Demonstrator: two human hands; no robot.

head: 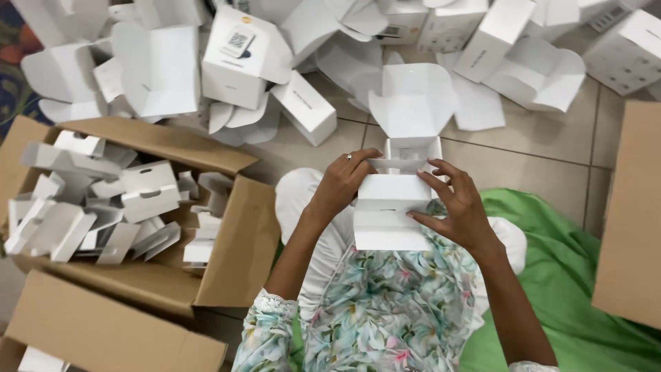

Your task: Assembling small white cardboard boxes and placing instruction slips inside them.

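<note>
A small white cardboard box [394, 219] with its lid flap [413, 100] standing open is held over my lap. My left hand [341, 184], with a ring on one finger, grips the box's left side, its fingertips at the open mouth. My right hand [456, 207] holds the right side, fingers spread along the edge. A folded white insert [398, 165] lies across the box's opening between both hands' fingertips.
A brown carton [234, 227] at my left is filled with several folded white card inserts [103, 207]. Many open white boxes [241, 55] lie heaped on the tiled floor ahead. Another brown carton [630, 213] stands at the right. Green cloth [578, 275] covers my right leg.
</note>
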